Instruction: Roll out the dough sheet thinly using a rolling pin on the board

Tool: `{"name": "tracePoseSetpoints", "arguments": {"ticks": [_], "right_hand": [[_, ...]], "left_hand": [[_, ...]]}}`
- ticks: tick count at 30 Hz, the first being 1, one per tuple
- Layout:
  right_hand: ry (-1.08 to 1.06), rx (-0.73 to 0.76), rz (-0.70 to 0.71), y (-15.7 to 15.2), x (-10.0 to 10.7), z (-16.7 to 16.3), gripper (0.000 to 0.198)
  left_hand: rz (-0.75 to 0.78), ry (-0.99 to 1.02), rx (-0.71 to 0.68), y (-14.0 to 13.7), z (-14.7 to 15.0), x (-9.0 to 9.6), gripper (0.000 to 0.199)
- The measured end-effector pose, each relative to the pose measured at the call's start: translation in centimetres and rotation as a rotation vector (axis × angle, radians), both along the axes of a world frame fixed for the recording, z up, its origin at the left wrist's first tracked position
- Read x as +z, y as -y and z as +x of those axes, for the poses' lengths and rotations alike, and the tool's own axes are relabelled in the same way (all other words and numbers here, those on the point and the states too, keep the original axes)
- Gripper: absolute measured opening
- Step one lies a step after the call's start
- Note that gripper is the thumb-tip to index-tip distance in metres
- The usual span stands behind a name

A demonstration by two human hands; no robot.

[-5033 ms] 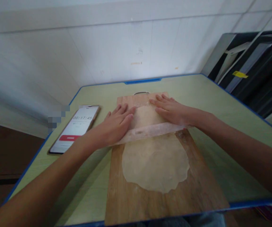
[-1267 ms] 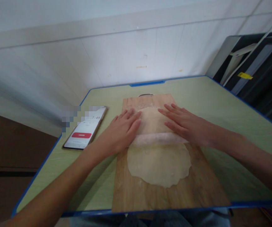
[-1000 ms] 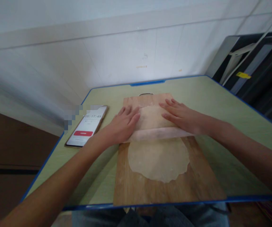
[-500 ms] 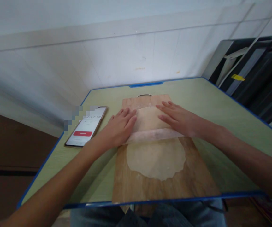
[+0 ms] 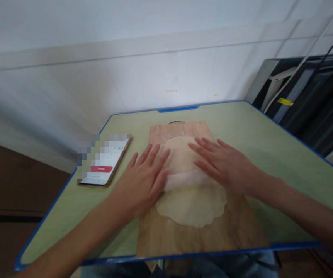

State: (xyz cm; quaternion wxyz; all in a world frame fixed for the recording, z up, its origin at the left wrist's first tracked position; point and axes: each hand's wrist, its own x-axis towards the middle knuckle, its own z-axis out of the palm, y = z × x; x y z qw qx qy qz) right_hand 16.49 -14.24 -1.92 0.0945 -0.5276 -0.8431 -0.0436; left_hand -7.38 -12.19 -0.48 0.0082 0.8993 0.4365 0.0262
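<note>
A flattened sheet of dough [image 5: 192, 212] with a wavy edge lies on a wooden board [image 5: 169, 241]. Across its middle rests a pale rolling pin [image 5: 185, 180], its ends covered by my hands. My left hand [image 5: 145, 181] lies on the pin's left end, palm down, with fingers stretched forward and apart. On the right end, my right hand [image 5: 224, 164] presses flat in the same way, fingers spread and pointing inward over the dough. Neither hand wraps round the pin. Dough shows both beyond the pin and on my side of it.
The board lies on a light green table [image 5: 236, 119] with a blue rim. A phone [image 5: 105, 170] with a lit screen lies left of my left hand. A white wall [image 5: 143, 77] stands behind the table, and dark panels [image 5: 314, 96] lean at the right.
Both hands and the rolling pin have moved back toward me over the dough. My left hand's fingers are more spread. The view has tilted up slightly.
</note>
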Motion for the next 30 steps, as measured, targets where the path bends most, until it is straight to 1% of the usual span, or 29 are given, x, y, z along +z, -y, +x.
{"name": "tracePoseSetpoints", "arguments": {"ticks": [1,3,4,5,6,7,8,9,10,12,13,14,15,17,19,21,23,24,26,27,28,30], "right_hand": [[0.006,-0.013,-0.034,-1.9,0.3,0.0,0.054],[0.009,-0.069,-0.119,-5.0,0.7,0.1,0.053],[0.011,-0.080,-0.135,-5.9,0.9,0.1,0.052],[0.013,-0.087,-0.151,-6.2,0.9,0.1,0.051],[0.016,-0.068,-0.156,-6.0,0.9,0.2,0.050],[0.018,-0.032,-0.142,-5.2,0.8,0.1,0.049],[0.020,0.004,-0.114,-3.8,0.6,0.1,0.048],[0.024,0.071,-0.078,-2.2,0.3,-0.1,0.047],[0.020,0.066,0.007,-0.3,0.0,-0.3,0.050],[0.018,-0.022,0.142,3.1,-0.4,-0.7,0.049],[0.019,-0.029,0.173,4.2,-0.6,-0.9,0.049],[0.023,-0.032,0.189,4.7,-0.7,-1.1,0.050],[0.026,-0.038,0.186,4.6,-0.6,-1.2,0.050],[0.028,-0.059,0.144,2.6,-0.4,-1.2,0.051],[0.027,-0.072,0.079,-0.9,0.0,-1.0,0.051],[0.042,0.000,-0.023,-4.4,0.3,-0.6,0.047],[0.054,0.036,-0.056,-6.3,0.5,-0.3,0.042],[0.055,0.040,-0.060,-6.3,0.5,-0.3,0.042],[0.050,0.043,-0.037,-4.7,0.3,-0.4,0.045],[0.045,0.040,-0.018,-3.2,0.1,-0.6,0.047],[0.042,0.045,0.036,-1.4,-0.1,-0.8,0.048],[0.032,-0.005,0.127,1.9,-0.4,-1.2,0.049]], "left_hand": [[-0.023,0.010,0.063,-2.1,0.5,0.0,0.057],[-0.032,0.037,0.117,-5.6,1.1,0.0,0.059],[-0.039,0.038,0.114,-6.7,1.2,0.0,0.059],[-0.045,0.036,0.099,-7.2,1.2,0.1,0.058],[-0.057,0.030,0.078,-7.1,1.1,0.1,0.057],[-0.072,0.022,0.047,-6.3,0.9,0.1,0.056],[-0.075,0.017,0.012,-5.0,0.6,0.1,0.055],[-0.068,0.017,-0.013,-3.4,0.3,0.0,0.054],[-0.040,0.015,-0.060,-1.5,0.0,-0.1,0.055],[0.110,0.041,-0.063,1.9,-0.5,-0.3,0.059],[0.161,0.054,-0.087,3.0,-0.6,-0.4,0.062],[0.178,0.055,-0.097,3.5,-0.6,-0.4,0.064],[0.172,0.051,-0.093,3.4,-0.6,-0.4,0.064],[0.113,0.041,-0.058,1.4,-0.1,-0.2,0.062],[0.056,0.070,-0.017,-1.9,0.6,0.1,0.056],[0.020,0.104,-0.002,-5.2,1.4,0.4,0.056],[0.003,0.111,0.001,-7.0,1.8,0.8,0.057],[-0.003,0.109,0.000,-7.1,1.8,0.9,0.058],[-0.018,0.119,-0.006,-5.6,1.5,0.9,0.058],[-0.026,0.123,-0.015,-4.3,1.2,0.8,0.057],[-0.029,0.133,-0.029,-2.6,0.8,0.7,0.056],[-0.032,0.111,-0.074,0.9,0.0,0.5,0.057]]}}
